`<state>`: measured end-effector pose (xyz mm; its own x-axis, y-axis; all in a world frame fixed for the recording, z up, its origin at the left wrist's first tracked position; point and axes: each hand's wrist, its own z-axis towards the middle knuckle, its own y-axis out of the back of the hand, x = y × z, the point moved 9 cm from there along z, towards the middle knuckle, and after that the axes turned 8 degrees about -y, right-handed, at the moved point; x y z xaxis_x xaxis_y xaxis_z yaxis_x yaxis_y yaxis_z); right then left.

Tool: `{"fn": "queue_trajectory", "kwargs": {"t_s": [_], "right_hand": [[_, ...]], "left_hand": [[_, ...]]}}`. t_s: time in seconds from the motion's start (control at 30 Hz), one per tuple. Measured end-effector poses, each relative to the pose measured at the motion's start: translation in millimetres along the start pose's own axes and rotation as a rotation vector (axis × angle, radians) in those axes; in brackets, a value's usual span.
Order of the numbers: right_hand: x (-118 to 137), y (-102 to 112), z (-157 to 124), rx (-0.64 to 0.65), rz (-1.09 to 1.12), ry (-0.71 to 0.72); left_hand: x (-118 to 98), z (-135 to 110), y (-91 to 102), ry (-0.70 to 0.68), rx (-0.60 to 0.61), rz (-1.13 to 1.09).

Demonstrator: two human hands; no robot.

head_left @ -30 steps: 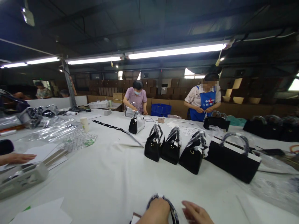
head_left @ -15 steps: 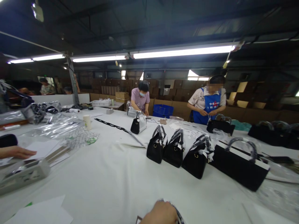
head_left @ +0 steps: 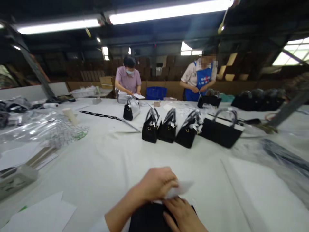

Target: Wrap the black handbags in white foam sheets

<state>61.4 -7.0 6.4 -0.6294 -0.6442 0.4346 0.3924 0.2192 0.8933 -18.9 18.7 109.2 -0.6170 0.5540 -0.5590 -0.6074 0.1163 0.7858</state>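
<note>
My left hand (head_left: pixel 158 183) is closed round a crumpled, translucent white sheet (head_left: pixel 177 190), blurred by motion; whether it is paper or plastic film I cannot tell. Directly below, a black bag (head_left: pixel 147 219) lies at the bottom edge of the view, partly cut off. My right hand (head_left: pixel 184 214) rests on the bag near its upper edge, fingers stretched out and thumb apart, close under the white sheet. The bag's handles are not visible between my hands.
Several black handbags (head_left: pixel 169 130) with wrapped handles stand ahead, beside a larger black bag (head_left: pixel 220 132). White sheets (head_left: pixel 265 193) lie right. A grey tray (head_left: pixel 19 180), papers (head_left: pixel 41 212) and clear plastic (head_left: pixel 36 125) lie left. Two co-workers (head_left: pixel 127 79) stand across the table.
The view has turned right and down. The hand over the tray at left is gone from there; both my hands are now together at the bag, the left with the white sheet.
</note>
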Motion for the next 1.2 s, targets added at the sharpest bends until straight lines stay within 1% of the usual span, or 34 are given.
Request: {"fn": "queue_trajectory", "kwargs": {"t_s": [0.03,0.1,0.17,0.2,0.27,0.3,0.33,0.4,0.43,0.47,0.5,0.53,0.57,0.63,0.7,0.77,0.83,0.87,0.9,0.97,1.03,1.1,1.17,1.2], "right_hand": [[3.4,0.5,-3.7,0.049,-0.003,-0.033],[11.6,5.7,-7.6,0.100,0.011,-0.067],[17.3,13.8,-7.9,0.066,0.056,-0.070],[18.4,17.5,-8.0,0.027,0.083,-0.060],[15.7,27.7,-10.0,-0.113,0.139,-0.031],[11.1,35.7,-12.3,-0.220,0.162,-0.026],[4.8,45.8,-15.6,-0.347,0.175,-0.030],[-11.9,68.7,-23.5,-0.612,0.165,-0.091],[-21.4,78.0,-25.3,-0.704,0.155,-0.146],[-31.3,84.3,-23.7,-0.748,0.158,-0.214],[-42.1,87.7,-19.1,-0.749,0.182,-0.293],[-53.6,87.9,-12.7,-0.716,0.235,-0.380],[-64.4,84.5,-5.5,-0.653,0.315,-0.463],[-76.6,68.4,8.7,-0.459,0.521,-0.570],[-71.2,50.9,16.1,-0.259,0.683,-0.569],[-57.1,40.7,11.5,-0.134,0.741,-0.520],[-44.1,37.6,-3.9,-0.100,0.731,-0.474],[-37.8,37.1,-13.6,-0.095,0.715,-0.442],[-30.9,37.1,-23.4,-0.092,0.693,-0.390],[-15.9,40.3,-42.2,-0.115,0.622,-0.233],[-2.0,42.5,-58.4,-0.141,0.536,-0.056],[5.0,38.6,-69.4,-0.135,0.458,0.063],[2.9,30.8,-74.9,-0.126,0.408,0.112],[0.4,26.2,-76.5,-0.119,0.399,0.130]], "left_hand": [[11.5,-6.9,6.8,0.044,-0.033,-0.065],[45.4,-26.2,15.9,0.183,-0.102,-0.185],[79.7,-51.2,15.2,0.332,-0.142,-0.264],[92.9,-63.6,9.7,0.392,-0.148,-0.332],[107.0,-82.9,-11.3,0.458,-0.117,-0.504],[110.2,-89.6,-23.4,0.487,-0.095,-0.559],[112.2,-94.0,-33.8,0.514,-0.081,-0.568],[115.0,-95.8,-45.2,0.553,-0.105,-0.469],[114.9,-93.1,-46.8,0.551,-0.135,-0.402],[113.1,-88.0,-47.1,0.526,-0.166,-0.349],[110.2,-81.6,-47.2,0.486,-0.192,-0.320],[106.7,-74.9,-47.8,0.441,-0.206,-0.313],[103.3,-69.0,-48.9,0.400,-0.211,-0.322],[96.1,-61.3,-52.2,0.337,-0.193,-0.363],[86.9,-60.7,-57.7,0.293,-0.130,-0.409],[75.2,-67.6,-63.1,0.256,-0.049,-0.424],[61.5,-80.1,-66.1,0.191,0.004,-0.406],[53.8,-87.3,-67.2,0.135,0.017,-0.385],[46.0,-95.2,-68.9,0.068,0.025,-0.360],[33.3,-112.0,-73.3,-0.066,0.015,-0.297],[27.2,-127.2,-77.8,-0.141,-0.004,-0.252],[26.4,-136.1,-78.1,-0.143,0.016,-0.259],[27.2,-136.8,-71.5,-0.098,0.113,-0.338],[28.8,-134.5,-64.4,-0.050,0.174,-0.406]]}}
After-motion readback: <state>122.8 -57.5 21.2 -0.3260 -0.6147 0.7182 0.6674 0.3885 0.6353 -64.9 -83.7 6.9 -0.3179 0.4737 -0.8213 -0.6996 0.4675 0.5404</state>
